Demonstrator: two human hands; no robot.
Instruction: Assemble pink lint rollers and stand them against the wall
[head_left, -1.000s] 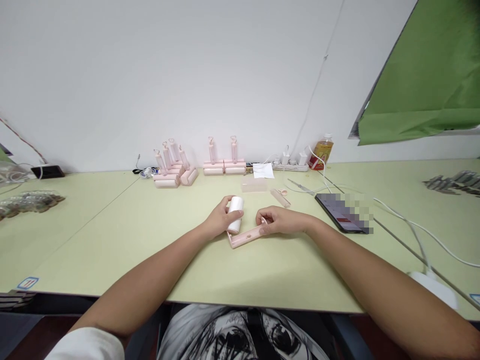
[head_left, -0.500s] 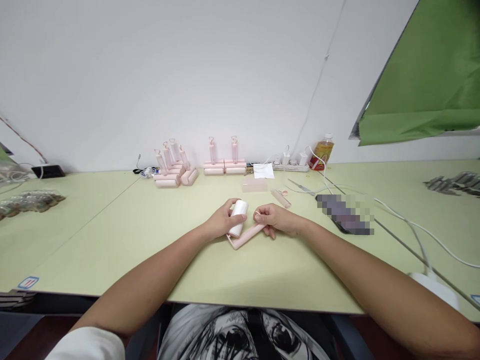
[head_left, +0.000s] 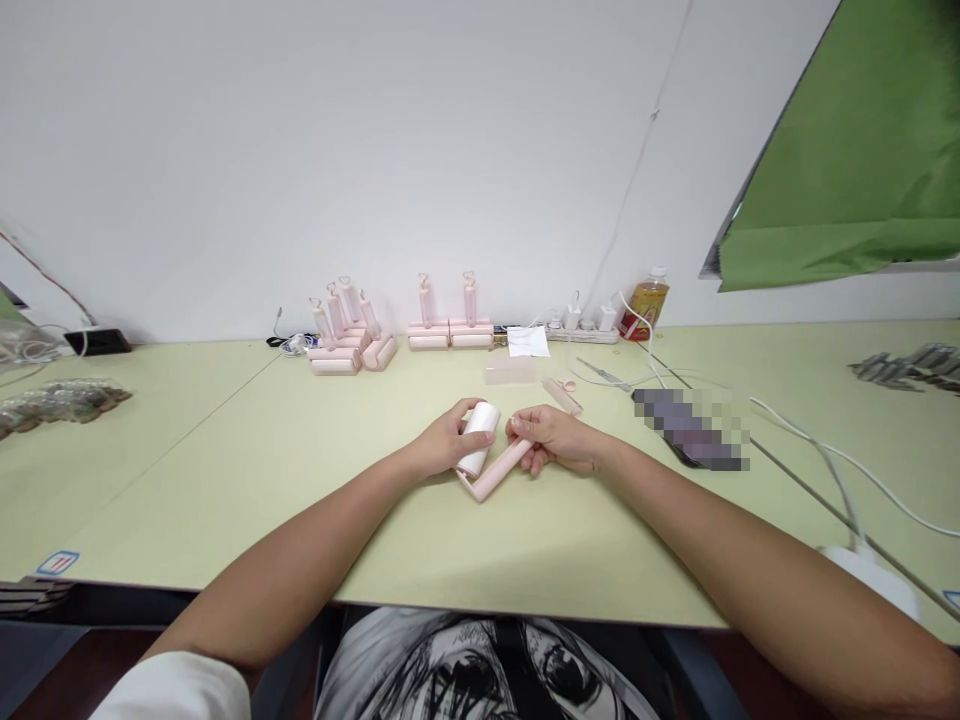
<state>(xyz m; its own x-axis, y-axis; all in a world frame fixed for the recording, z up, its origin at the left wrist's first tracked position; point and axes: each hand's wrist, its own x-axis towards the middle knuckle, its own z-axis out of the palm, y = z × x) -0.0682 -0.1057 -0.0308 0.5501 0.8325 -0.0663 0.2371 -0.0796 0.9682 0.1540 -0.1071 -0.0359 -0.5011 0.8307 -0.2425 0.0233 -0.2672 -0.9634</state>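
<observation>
My left hand (head_left: pixel 448 440) is wrapped round a white lint roll (head_left: pixel 478 442), thumb on its near side. Beside the roll, a pink lint roller frame (head_left: pixel 501 472) forms an angled arm joined at the roll's lower end. The frame's upper right end is pinched in my right hand (head_left: pixel 547 438), with its fingertips curled close to the roll's far end. Just beyond my right hand lies a pink handle (head_left: pixel 562 396) with a loop at its end. A translucent pink cover (head_left: pixel 510 371) lies behind the roll.
Several pink lint rollers (head_left: pixel 334 362) stand along the wall with upright handles. A white paper (head_left: pixel 528 342), power strip (head_left: pixel 583 335) and drink bottle (head_left: pixel 645 303) are at the back. Scissors (head_left: pixel 604 374), a phone (head_left: pixel 686 430) and white cables (head_left: pixel 862 470) lie at right.
The roll and frame have shifted slightly right. The frame's arm is tilted a little more steeply, its right end raised by my right hand.
</observation>
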